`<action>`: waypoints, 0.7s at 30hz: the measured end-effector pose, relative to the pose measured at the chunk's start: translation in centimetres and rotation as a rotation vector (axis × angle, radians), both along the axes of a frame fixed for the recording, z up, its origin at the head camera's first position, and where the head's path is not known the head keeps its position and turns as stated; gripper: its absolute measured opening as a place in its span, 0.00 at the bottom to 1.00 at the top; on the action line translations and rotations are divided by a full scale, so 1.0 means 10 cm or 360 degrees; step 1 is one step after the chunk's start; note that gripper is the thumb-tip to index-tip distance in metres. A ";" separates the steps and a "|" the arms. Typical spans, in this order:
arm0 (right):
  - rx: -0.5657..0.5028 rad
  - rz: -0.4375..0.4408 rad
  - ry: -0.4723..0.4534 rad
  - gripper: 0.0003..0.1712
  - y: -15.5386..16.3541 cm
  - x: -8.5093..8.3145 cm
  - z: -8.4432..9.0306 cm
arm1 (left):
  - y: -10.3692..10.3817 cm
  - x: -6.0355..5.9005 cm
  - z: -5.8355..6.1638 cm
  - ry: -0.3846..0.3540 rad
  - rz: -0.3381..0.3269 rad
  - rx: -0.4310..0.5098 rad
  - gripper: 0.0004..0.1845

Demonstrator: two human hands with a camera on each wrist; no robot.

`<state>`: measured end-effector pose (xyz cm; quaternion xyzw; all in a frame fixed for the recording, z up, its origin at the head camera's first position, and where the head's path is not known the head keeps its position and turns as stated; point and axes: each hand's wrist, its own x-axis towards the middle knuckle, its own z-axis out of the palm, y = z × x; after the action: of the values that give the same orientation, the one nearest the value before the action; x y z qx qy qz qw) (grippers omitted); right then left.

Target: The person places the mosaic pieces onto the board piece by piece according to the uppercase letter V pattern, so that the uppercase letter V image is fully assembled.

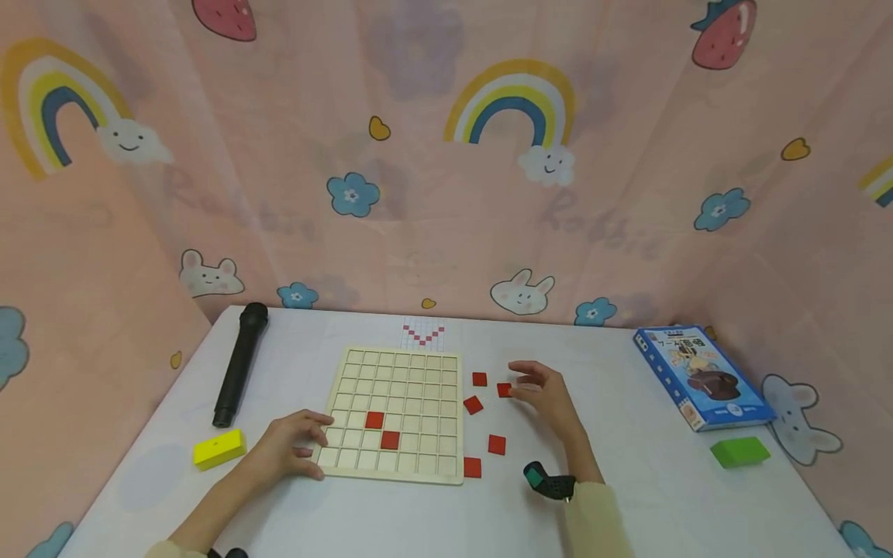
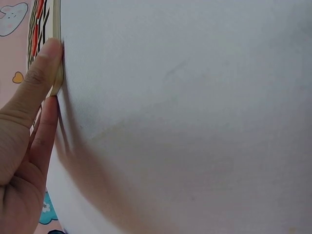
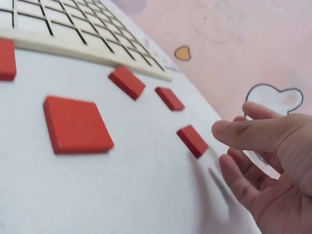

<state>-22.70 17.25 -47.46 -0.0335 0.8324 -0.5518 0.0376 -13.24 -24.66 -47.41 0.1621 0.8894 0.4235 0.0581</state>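
Observation:
A pale wooden grid board lies on the table, with two red square tiles, one up and left of the other. My left hand rests against the board's left side near the front corner. In the left wrist view its thumb lies along the board's edge, fingers extended. Several loose red tiles lie right of the board. My right hand is beside the farthest-right one; the right wrist view shows its fingers parted, a small gap from that tile.
A small paper card with a red V pattern of squares lies behind the board. At the left are a black microphone and a yellow block. A blue box and a green block lie at the right.

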 end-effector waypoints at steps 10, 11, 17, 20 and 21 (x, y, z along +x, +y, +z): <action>0.0281 0.0174 -0.0123 0.19 0.23 -0.22 -0.12 | 0.01 -0.01 0.01 -0.0022 0.0019 0.0006 0.21; 0.0286 0.0197 -0.0115 0.18 0.24 -0.23 -0.11 | 0.01 -0.01 0.01 -0.0025 0.0020 0.0010 0.21; 0.0357 0.0245 -0.0130 0.14 0.25 -0.28 -0.10 | 0.01 0.00 0.01 -0.0038 0.0020 0.0022 0.21; 0.0356 0.0221 -0.0115 0.13 0.23 -0.28 -0.11 | 0.00 0.00 0.01 -0.0050 0.0011 0.0045 0.21; 0.0346 0.0208 -0.0102 0.13 0.22 -0.27 -0.12 | 0.00 0.01 0.01 -0.0050 0.0008 0.0050 0.21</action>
<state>-25.45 19.42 -48.62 -0.0658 0.8818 -0.4554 0.1034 -13.19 -24.68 -47.35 0.1539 0.8820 0.4401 0.0685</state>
